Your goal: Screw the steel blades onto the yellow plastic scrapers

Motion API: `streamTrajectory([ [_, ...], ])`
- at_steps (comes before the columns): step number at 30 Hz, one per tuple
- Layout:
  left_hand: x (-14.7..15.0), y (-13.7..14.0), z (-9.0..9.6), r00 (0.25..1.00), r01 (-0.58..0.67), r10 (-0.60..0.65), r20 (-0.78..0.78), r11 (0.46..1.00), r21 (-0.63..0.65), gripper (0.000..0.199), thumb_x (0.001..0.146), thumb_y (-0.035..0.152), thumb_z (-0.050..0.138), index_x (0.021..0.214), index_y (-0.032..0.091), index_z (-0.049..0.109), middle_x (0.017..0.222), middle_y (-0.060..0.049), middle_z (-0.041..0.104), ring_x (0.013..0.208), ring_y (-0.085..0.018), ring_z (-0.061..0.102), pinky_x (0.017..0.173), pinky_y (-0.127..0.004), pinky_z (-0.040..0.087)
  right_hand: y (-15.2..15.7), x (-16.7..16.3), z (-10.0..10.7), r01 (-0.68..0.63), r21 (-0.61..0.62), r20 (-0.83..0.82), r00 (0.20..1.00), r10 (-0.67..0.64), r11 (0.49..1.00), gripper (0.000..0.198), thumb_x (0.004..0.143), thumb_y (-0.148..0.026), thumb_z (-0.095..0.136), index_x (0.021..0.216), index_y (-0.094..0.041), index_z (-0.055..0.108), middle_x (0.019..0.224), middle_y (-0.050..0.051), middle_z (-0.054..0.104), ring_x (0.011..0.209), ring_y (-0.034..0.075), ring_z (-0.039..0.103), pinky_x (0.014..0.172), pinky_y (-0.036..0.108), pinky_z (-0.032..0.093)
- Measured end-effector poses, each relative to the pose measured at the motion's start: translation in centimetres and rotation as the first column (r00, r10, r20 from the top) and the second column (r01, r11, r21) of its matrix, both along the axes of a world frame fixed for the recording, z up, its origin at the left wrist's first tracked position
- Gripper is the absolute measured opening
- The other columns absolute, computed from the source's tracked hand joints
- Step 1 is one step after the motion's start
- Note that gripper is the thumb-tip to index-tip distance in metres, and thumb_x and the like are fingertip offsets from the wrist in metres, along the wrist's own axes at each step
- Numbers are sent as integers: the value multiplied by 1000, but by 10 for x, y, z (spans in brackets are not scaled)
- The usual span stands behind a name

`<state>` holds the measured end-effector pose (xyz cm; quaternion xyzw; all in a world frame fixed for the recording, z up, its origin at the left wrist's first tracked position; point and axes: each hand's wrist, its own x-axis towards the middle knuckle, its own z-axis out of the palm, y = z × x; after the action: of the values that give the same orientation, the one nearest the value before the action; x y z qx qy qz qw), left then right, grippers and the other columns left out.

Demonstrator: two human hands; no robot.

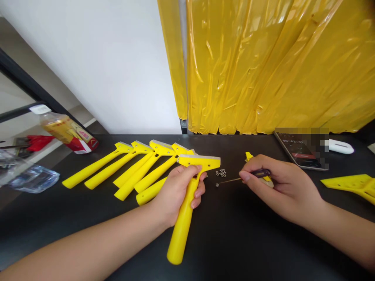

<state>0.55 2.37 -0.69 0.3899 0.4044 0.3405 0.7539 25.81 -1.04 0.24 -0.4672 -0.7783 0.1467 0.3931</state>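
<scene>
My left hand (183,187) is wrapped round the neck of a yellow scraper (182,228), whose wide head with a metal edge points away from me. Two dark holes show in that head. In my right hand (272,179) is a thin screwdriver (259,174) with a dark handle, its shaft pointing left. A small screw (217,185) is at the screwdriver's tip, low over the table or touching it; I cannot tell which. Just behind lies a small pile of screws and nuts (222,173). A yellow piece (267,178) is partly hidden behind my right hand.
Several yellow scrapers (129,177) lie side by side on the black table (234,242) to the left. A yellow scraper part (351,183) lies far right. A phone (301,150) and a white case (340,146) are behind my right hand. Drink bottles (68,130) stand left.
</scene>
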Motion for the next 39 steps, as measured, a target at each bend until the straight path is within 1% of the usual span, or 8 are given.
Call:
streamTrajectory([
  [3,0,0,-1,1000,3,-3,-1,1000,-2,29,100,39,59,81,18,60,53,2,51,39,-8,42,39,-17,32,-1,1,2,17,23,-15,1000,-17,1000,16,106,-34,65,92,-27,67,74,-2,68,62,14,62,58,28,47],
  [7,-1,-1,0,1000,3,-3,-1,1000,5,29,101,39,59,81,18,60,53,1,51,39,-8,42,39,-18,32,0,2,3,52,55,7,999,-52,997,14,106,-33,66,94,-26,67,76,-2,69,63,13,63,60,27,47],
  [10,0,-2,0,1000,-3,3,0,1000,1,29,101,39,59,80,18,59,53,1,51,39,-8,42,39,-18,32,1,3,3,63,48,3,998,-63,997,15,106,-34,66,93,-26,67,76,-2,69,64,13,64,60,27,47],
  [17,1,-1,1,1000,-10,10,10,1000,9,28,100,38,60,81,18,60,53,2,51,40,-8,40,39,-17,32,-1,6,5,52,47,-28,998,-51,998,17,105,-36,67,91,-26,66,75,-4,67,64,12,61,60,26,45],
  [27,2,-2,1,1000,-1,1,8,1000,4,29,100,38,60,79,18,60,52,2,50,39,-8,40,38,-17,32,2,6,-2,36,18,36,999,-36,999,18,106,-31,64,89,-26,65,72,-5,64,60,11,57,56,26,43],
  [30,1,-2,0,1000,3,-3,3,1000,2,29,100,39,60,79,18,60,52,1,51,39,-8,41,38,-17,33,2,5,-2,36,11,45,998,-37,999,19,106,-32,63,89,-26,65,73,-4,65,61,11,58,57,26,44],
  [34,1,-1,-1,1000,-1,1,1,1000,4,29,100,39,61,80,18,60,52,2,51,39,-7,40,38,-17,32,1,4,0,25,37,55,998,-27,999,18,106,-30,63,89,-26,65,74,-4,66,63,11,59,59,26,44],
  [39,0,-1,0,1000,9,-9,2,1000,4,30,101,39,60,80,18,60,52,2,51,39,-8,41,39,-17,32,0,3,2,10,62,43,999,-12,998,17,106,-27,63,89,-26,64,73,-4,64,61,11,57,57,26,43],
])
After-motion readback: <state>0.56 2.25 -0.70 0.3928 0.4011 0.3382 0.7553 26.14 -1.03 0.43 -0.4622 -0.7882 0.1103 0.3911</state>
